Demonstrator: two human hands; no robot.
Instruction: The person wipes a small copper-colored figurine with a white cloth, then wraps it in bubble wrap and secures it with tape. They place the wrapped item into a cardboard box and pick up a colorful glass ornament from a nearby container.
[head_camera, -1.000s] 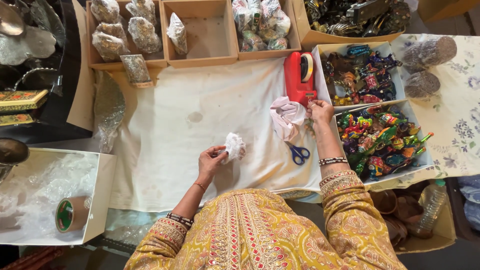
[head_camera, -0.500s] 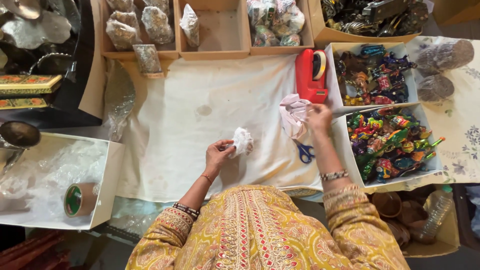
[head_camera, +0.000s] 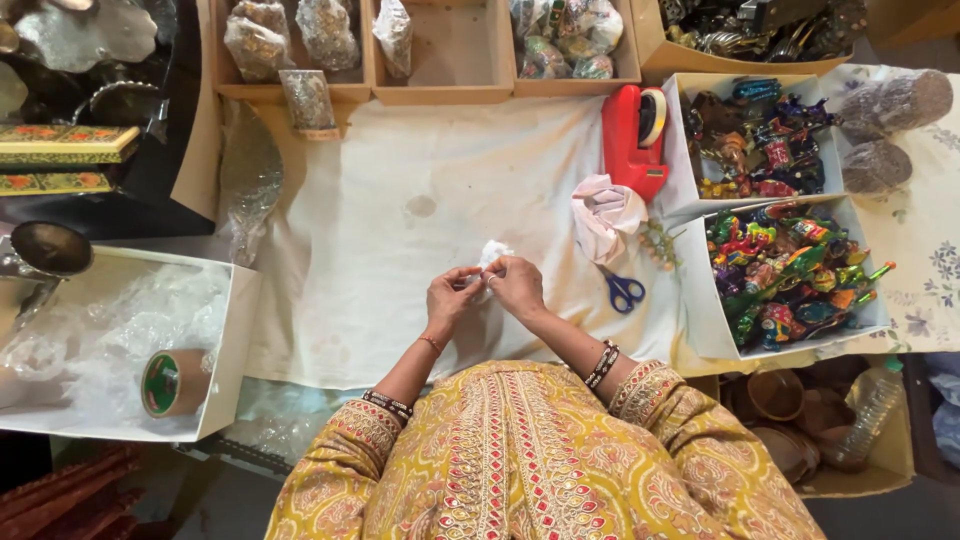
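Over the middle of the white cloth (head_camera: 400, 200), my left hand (head_camera: 450, 300) and my right hand (head_camera: 518, 285) meet, and both pinch a small white wrapped bundle (head_camera: 492, 252) between the fingertips. The bundle's crumpled top sticks up above my fingers. Blue-handled scissors (head_camera: 625, 290) lie on the cloth just right of my right hand. A heap of pale pink-white fabric pieces (head_camera: 605, 215) sits beyond the scissors, beside a red tape dispenser (head_camera: 633, 135).
Two white boxes of colourful foil-wrapped sweets (head_camera: 790, 270) (head_camera: 760, 135) stand at the right. Wooden trays (head_camera: 440, 50) with wrapped packets line the far edge. A white box (head_camera: 235, 340) at the left holds clear film and a tape roll (head_camera: 172, 382).
My right hand has left the pile of fabric pieces by the scissors and come left to join my left hand on the white bundle. The view has also shifted slightly.
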